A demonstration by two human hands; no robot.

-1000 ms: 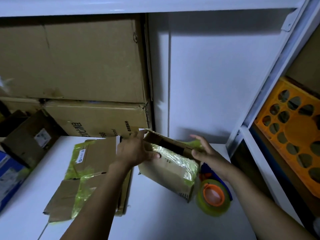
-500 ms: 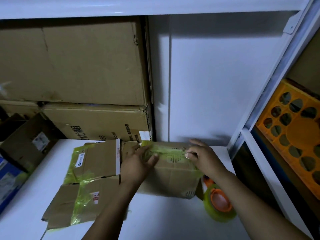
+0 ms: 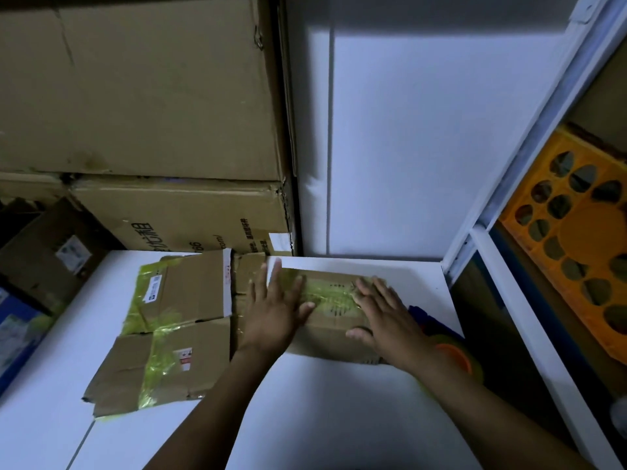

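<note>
1. One second ago the small box is in the air, tilted and half open between the two hands. Now it lies low on the white shelf, just right of the flat cardboard pile. Its left edge seems to touch the pile.
2. The box looks much thinner than before, so I judge that the flattening is almost finished. What remains is probably to press it fully down and put it with the pile.
3. The left hand lies palm down with straight, spread fingers. It presses the end of the box nearest the pile and grips nothing.
4. The right hand is also flat and spread. It presses the end of the box far from the pile, with its fingertips on the yellow-green tape strip.
5. The tape roll lies further right of the pile, beyond the box, partly hidden by the right wrist.
</note>
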